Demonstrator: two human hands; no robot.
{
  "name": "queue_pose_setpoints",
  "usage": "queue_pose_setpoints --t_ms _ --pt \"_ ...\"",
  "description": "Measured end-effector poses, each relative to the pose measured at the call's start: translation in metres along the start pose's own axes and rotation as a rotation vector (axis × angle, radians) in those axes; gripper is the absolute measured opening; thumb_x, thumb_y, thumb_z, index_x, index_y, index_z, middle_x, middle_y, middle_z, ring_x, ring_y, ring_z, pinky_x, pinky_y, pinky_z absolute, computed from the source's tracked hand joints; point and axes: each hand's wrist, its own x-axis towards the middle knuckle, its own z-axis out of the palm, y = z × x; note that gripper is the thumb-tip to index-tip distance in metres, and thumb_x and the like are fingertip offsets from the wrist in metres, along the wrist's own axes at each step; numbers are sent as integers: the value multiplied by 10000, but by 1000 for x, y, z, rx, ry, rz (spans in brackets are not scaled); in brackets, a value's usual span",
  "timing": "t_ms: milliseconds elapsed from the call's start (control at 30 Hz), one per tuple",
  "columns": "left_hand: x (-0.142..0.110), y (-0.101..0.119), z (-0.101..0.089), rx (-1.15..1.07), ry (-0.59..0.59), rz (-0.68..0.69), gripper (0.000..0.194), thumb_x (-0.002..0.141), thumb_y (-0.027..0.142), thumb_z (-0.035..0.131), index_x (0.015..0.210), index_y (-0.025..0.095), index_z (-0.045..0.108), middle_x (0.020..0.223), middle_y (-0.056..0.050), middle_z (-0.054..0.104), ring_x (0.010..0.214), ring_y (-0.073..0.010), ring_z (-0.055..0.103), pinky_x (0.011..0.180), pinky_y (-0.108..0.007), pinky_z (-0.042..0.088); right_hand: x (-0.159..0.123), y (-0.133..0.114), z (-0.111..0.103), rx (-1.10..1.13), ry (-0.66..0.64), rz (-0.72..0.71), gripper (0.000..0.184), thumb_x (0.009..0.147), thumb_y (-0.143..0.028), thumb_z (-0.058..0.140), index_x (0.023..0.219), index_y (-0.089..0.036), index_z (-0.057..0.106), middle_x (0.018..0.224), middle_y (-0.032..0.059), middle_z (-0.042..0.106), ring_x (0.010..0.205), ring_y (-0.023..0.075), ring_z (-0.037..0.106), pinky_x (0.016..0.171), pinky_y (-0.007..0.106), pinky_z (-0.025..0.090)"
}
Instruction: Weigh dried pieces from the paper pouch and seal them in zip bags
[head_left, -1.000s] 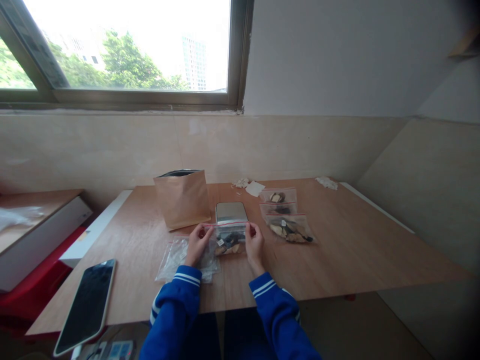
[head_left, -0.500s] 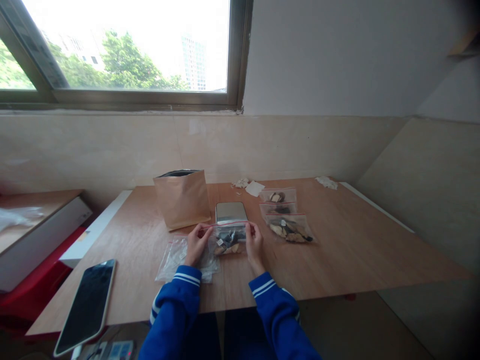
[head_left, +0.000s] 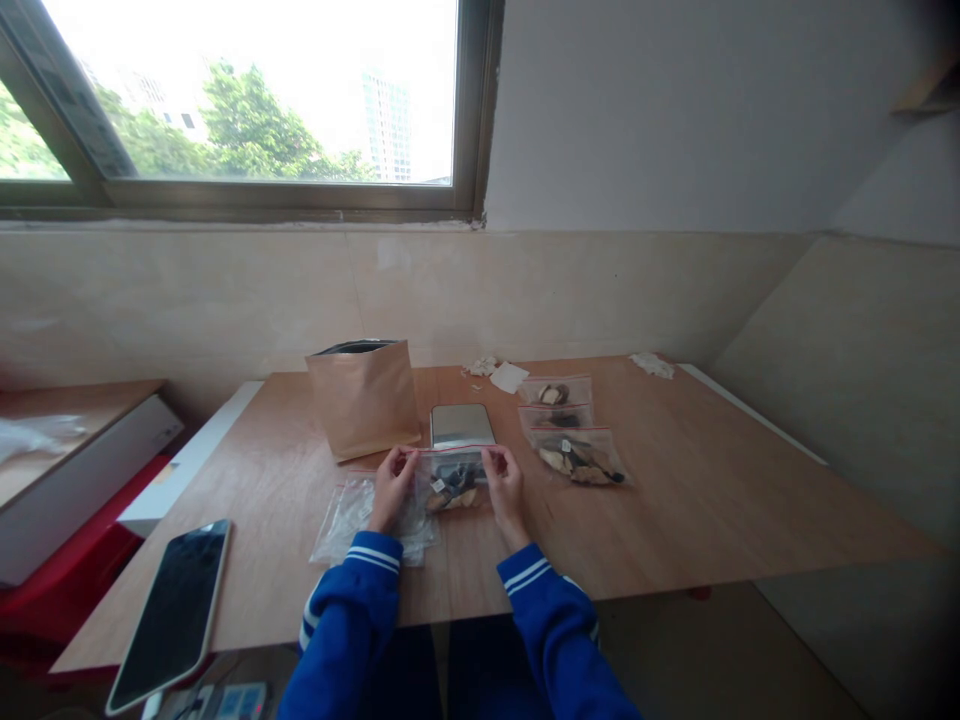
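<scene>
My left hand and my right hand pinch the two top corners of a small clear zip bag with a red seal line, filled with dark and pale dried pieces. The bag is held just above the wooden table, in front of a small silver scale. Under my left hand lies a stack of empty clear bags. Both arms wear blue sleeves with white stripes.
A brown paper pouch stands open behind my left hand. Three filled zip bags lie to the right of the scale. White scraps sit near the wall. A dark tablet lies at the table's front left corner.
My right hand has slid a little left along the bag's top edge, toward my left hand. The bag has stayed in place.
</scene>
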Motion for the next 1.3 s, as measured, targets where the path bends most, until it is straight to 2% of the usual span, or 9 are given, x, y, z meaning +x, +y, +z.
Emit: queue_pose_setpoints --t_ms 167,400,700,833,1033,1300 --pt "1 -2 0 -14 -2 -4 332 798 495 618 836 176 533 574 68 480 450 -64 402 429 -174 311 0 1 -1 4 5 -15 320 814 -483 608 880 -171 634 813 30 646 722 169 546 695 284 421" --pt "0 -1 2 -5 53 11 356 750 504 660 848 169 591 627 20 565 529 -102 498 494 -203 384 2 6 -1 63 -4 6 313 803 -474 623 889 -174 636 841 38 649 751 180 573 717 296 446" --pt "4 -7 0 105 66 119 328 801 490 611 859 168 598 750 -8 607 690 -140 567 648 -249 451 3 4 -3 14 17 -31 312 803 -471 631 843 -163 660 791 34 645 705 170 553 675 288 433" --pt "3 -5 1 78 66 96 333 801 493 613 868 167 595 751 -8 604 679 -135 562 626 -240 447 2 1 -1 25 25 -7 350 805 -493 619 867 -153 676 811 49 666 714 174 555 678 290 435" --pt "0 -1 2 28 19 -5 399 770 540 632 895 162 616 656 20 560 515 -91 457 485 -201 359 3 3 0 79 23 64 410 813 -528 585 918 -148 698 915 93 703 815 214 606 742 323 460" --pt "-1 -1 2 102 -6 61 354 786 501 635 872 157 630 697 3 587 611 -112 509 563 -213 395 3 8 -2 117 4 80 459 841 -584 508 852 -156 675 807 65 677 748 198 599 672 298 470"
